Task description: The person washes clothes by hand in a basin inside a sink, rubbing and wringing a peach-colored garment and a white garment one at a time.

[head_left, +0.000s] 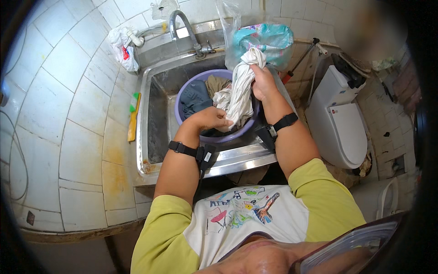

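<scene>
A long white cloth [240, 93], bunched and partly twisted, stretches between my two hands over a purple basin [179, 98]. My right hand [263, 83] grips its upper end, and a folded loop stands above the fingers. Lower down and to the left, my left hand [212, 118] is closed on the other end, near the basin's front. Inside the basin lie a dark grey-blue garment [195, 97] and a brownish cloth [216, 84]. More of the basin's contents are hidden under the white cloth and my left hand.
The basin stands in a metal sink [157, 123] beneath a curved faucet [180, 25]. A turquoise package [269, 41] sits behind it at the right. A yellow-handled brush [133, 118] leans on the left wall's side. At right is a white toilet [344, 123].
</scene>
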`<state>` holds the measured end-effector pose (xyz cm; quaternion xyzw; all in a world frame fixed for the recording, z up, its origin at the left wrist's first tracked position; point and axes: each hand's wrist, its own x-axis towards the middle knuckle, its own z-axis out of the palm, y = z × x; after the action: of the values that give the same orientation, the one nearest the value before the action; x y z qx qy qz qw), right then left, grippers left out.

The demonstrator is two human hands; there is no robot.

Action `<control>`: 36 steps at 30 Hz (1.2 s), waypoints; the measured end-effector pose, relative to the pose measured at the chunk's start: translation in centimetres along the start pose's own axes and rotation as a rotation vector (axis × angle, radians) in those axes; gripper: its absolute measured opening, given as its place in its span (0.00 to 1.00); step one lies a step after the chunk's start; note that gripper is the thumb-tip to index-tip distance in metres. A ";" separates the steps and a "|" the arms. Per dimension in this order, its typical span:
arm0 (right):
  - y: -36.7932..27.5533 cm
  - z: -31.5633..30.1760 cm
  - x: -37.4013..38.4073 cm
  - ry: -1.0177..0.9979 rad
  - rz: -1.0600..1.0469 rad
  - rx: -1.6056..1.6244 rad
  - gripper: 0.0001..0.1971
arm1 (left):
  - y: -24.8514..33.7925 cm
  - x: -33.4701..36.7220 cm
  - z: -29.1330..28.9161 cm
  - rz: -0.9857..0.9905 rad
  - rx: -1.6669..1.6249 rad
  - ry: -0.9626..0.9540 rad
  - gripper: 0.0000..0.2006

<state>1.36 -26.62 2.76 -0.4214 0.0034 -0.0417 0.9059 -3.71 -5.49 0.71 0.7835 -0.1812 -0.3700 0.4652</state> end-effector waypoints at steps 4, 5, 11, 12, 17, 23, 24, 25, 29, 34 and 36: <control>-0.2 0.0 -0.5 -0.159 0.056 0.068 0.13 | 0.1 -0.1 -0.1 -0.086 -0.217 0.179 0.14; -0.1 -0.5 -0.3 -0.205 0.069 0.060 0.11 | 0.1 0.0 -0.1 -0.075 -0.288 0.256 0.15; -0.6 1.5 -1.8 -0.392 0.148 0.167 0.09 | -0.4 2.2 -0.4 0.408 0.213 0.612 0.19; -0.9 1.8 -2.1 -0.392 0.163 0.200 0.09 | 0.4 2.1 -0.3 0.402 0.227 0.555 0.18; -0.9 0.0 -0.2 -0.382 0.092 0.298 0.11 | 5.0 0.0 -0.9 0.304 0.214 0.591 0.10; -1.6 -0.4 0.5 -0.318 0.070 0.438 0.11 | 7.1 -1.1 -2.6 0.255 0.293 0.757 0.08; -1.7 0.0 0.4 -0.308 0.069 0.450 0.10 | 6.8 -1.0 -2.9 0.282 0.226 0.758 0.07; -1.8 0.1 0.3 -0.312 0.087 0.460 0.10 | 6.0 -0.5 -3.3 0.310 0.156 0.756 0.07; -1.7 0.5 0.0 -0.259 0.059 0.412 0.11 | 4.9 0.7 -2.4 0.345 0.107 0.837 0.09; -0.1 0.2 0.1 -0.085 0.101 0.368 0.11 | 7.3 0.5 0.6 0.321 0.447 0.757 0.23; 0.4 0.1 0.4 -0.012 0.114 0.397 0.11 | 5.8 1.6 1.8 0.247 0.554 0.600 0.33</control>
<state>1.78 -26.26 2.53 -0.2339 0.0137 0.0123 0.9721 -3.63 -10.46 4.50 0.9242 -0.2230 -0.0043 0.3100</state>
